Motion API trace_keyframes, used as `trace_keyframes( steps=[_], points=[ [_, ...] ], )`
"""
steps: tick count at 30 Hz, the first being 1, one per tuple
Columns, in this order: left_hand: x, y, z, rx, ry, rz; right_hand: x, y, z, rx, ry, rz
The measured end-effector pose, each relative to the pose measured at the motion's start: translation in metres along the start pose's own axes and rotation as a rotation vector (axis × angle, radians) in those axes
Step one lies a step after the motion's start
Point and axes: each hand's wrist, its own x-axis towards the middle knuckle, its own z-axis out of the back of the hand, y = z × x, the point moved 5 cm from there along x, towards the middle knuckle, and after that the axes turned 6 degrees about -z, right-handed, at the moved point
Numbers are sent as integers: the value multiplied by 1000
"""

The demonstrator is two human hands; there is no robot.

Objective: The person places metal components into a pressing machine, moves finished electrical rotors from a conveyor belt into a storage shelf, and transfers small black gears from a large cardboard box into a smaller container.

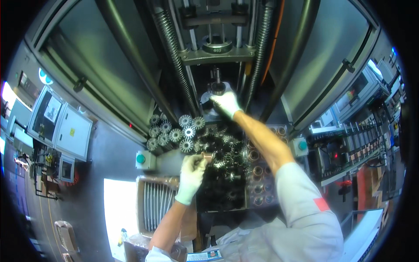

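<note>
In a white glove, my left hand pinches a small copper-coloured cylinder between thumb and fingertips, above a dark tray of metal parts. My right hand, also gloved, reaches forward into the press. Its fingers are closed round a dark cylindrical part with an upright shaft. That part stands over the round metal base of the press, under the ram plate. Whether its lower end touches the base is hidden by the hand.
Toothed metal cores stand clustered left of the tray. On the right, a clear tray holds copper rings. Green buttons sit on boxes at both sides. A carton of metal shafts is near left. Springs and rods flank my right hand.
</note>
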Motion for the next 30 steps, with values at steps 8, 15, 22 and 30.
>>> trace_keyframes(
  steps=[8, 15, 22, 30],
  points=[
    [129, -35, -70, 566, 0, -720, -108, 44, 73, -439, 323, 70],
    [221, -6, -124, 833, 169, -842, -266, 8, 310, -685, 1, -347],
    [238, 9, -134, 803, 441, -724, -268, -94, 531, -1072, -490, -723],
    [253, 14, -133, 872, 468, -728, -256, -178, 588, -1259, -343, -919]
  ],
)
